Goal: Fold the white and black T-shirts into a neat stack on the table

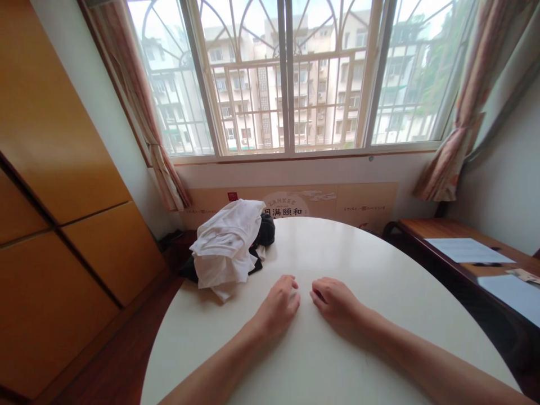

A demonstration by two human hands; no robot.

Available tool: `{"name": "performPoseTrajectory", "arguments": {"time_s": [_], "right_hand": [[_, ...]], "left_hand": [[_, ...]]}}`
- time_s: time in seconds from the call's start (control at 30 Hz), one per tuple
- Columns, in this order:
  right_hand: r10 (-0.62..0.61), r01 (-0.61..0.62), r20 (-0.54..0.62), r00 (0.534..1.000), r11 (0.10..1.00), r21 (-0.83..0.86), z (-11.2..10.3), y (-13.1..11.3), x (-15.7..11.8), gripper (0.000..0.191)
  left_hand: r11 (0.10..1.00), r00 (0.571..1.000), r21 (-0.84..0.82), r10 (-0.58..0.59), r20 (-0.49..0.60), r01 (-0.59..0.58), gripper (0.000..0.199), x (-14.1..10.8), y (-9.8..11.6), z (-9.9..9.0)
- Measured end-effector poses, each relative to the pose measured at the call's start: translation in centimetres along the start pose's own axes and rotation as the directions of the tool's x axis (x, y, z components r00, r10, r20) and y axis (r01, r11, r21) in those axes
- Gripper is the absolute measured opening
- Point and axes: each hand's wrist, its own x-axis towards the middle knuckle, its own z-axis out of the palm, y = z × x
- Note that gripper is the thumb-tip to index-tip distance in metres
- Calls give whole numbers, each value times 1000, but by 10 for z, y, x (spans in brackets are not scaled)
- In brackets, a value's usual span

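My left hand and my right hand rest side by side on a round white table, fingers loosely curled, holding nothing. Their fingertips nearly meet, with a narrow gap between them. Up and to the left of my left hand lies a crumpled white cloth garment. It sits on top of a black garment, which shows at its edges. The pile stands at the table's far left edge, apart from both hands.
A wooden wardrobe fills the left side. A barred window with curtains and a printed wall board lie behind the table. To the right stands a dark wooden desk holding papers and a pen.
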Motion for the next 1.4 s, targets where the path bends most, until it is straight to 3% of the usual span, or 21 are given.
{"name": "performPoseTrajectory", "arguments": {"time_s": [0.23,0.37,0.53,0.6,0.67,0.73,0.83,1.07,1.4], "right_hand": [[-8,8,21,1000,1000,-13,0,2,1,29],[-8,8,4,1000,1000,20,0,2,-1,27],[-158,164,-52,986,975,150,-4,2,-10,19],[-220,222,-33,975,952,211,-5,4,-14,30],[-273,260,22,962,936,238,-6,7,-17,54],[-308,277,102,946,930,243,-7,11,-19,73],[-309,259,189,932,933,251,-9,16,-18,87],[-264,200,307,914,954,225,-22,21,-13,104],[-300,223,290,909,937,269,-20,22,-12,101]], "left_hand": [[978,995,208,-53,88,33,32,-1,-2,2],[986,992,166,8,125,-29,20,-2,14,-2],[983,977,180,-7,212,-32,19,-5,33,-9],[970,970,222,42,239,-97,26,-6,31,-13],[964,961,227,73,266,-136,51,-8,25,-18],[971,943,197,67,327,-137,72,-8,16,-21],[973,911,188,47,410,-135,84,-7,7,-23],[963,857,235,-8,515,-133,105,-2,12,-28],[974,873,193,12,487,-122,105,-3,12,-27]]}}
